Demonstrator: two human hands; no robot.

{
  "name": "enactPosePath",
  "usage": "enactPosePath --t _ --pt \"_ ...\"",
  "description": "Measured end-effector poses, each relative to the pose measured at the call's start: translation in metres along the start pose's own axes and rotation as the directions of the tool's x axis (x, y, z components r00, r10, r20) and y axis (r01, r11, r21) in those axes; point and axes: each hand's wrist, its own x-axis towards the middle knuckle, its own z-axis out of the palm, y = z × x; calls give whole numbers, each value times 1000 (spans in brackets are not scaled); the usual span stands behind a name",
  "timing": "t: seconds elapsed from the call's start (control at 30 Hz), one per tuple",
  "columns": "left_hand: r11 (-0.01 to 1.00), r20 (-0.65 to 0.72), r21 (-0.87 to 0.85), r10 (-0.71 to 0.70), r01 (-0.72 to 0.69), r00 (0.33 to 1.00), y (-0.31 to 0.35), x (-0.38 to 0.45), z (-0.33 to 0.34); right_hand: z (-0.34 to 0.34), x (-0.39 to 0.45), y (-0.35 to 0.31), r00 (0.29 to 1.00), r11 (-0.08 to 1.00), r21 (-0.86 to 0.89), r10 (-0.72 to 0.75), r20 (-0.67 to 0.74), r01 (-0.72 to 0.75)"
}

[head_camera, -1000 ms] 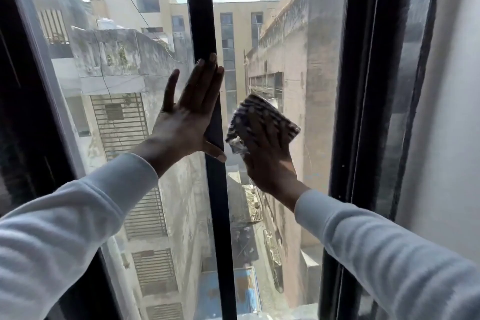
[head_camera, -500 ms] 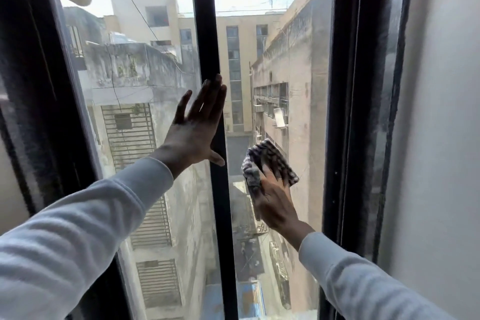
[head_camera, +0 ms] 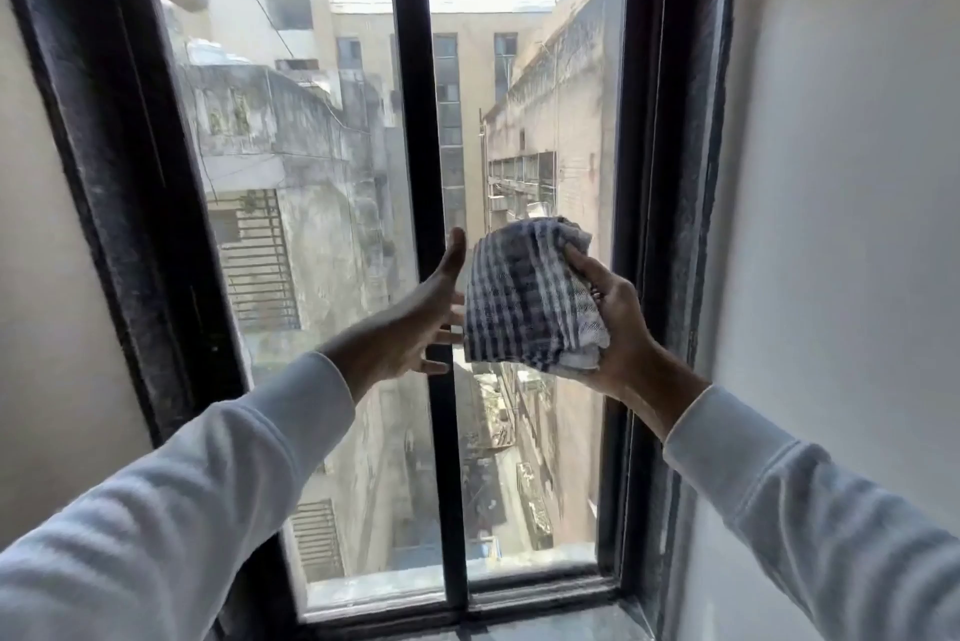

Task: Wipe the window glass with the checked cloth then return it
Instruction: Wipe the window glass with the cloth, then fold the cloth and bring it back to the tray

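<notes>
A blue and white checked cloth (head_camera: 524, 294), bunched up, is held in my right hand (head_camera: 615, 323) in front of the right window pane (head_camera: 540, 120), away from the glass. My left hand (head_camera: 410, 323) is open, fingers spread, palm turned toward the cloth's left edge, in front of the black centre bar (head_camera: 415, 146). The left pane (head_camera: 291, 172) is streaked and dusty. Both arms wear white sleeves.
A thick black window frame (head_camera: 119, 203) surrounds both panes. White walls stand at the left (head_camera: 47, 328) and the right (head_camera: 841, 224). A dark sill (head_camera: 550, 627) runs along the bottom. Buildings and an alley show through the glass.
My right hand has lifted the cloth off the right pane and pulled it back. My left hand has left the centre bar and moved toward the cloth. The view has backed away from the window.
</notes>
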Motion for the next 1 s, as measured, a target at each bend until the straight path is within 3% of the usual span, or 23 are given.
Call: enactPosePath --t 0.07,0.17,0.3,0.43,0.63,0.73,0.83,1.0 --pt "995 95 -87 50 -42 994 -18 -22 9 8 -26 2 1000 1000 -24 1 15 -1" --pt "955 -36 -198 219 -222 975 -37 -46 20 13 -63 6 998 989 -137 -56 -9 54" --pt "884 -148 -192 403 -426 903 -51 -70 30 12 -115 22 977 919 -390 -127 -172 51" --pt "863 -169 -102 475 -494 864 -77 -93 63 2 -169 39 925 902 -432 -170 -341 6" --pt "891 -98 -135 423 -433 901 -139 -123 141 -32 -267 68 812 877 -467 -188 -552 -115" --pt "925 -42 -161 341 -343 939 -178 -140 194 -66 -320 94 749 889 -409 -125 -650 -207" --pt "962 -46 -69 262 -264 964 -227 -165 261 -109 -381 132 660 890 -334 -50 -750 -311" --pt "1000 77 -11 -11 12 997 -327 -198 369 -192 -490 203 502 882 -183 68 -862 -434"
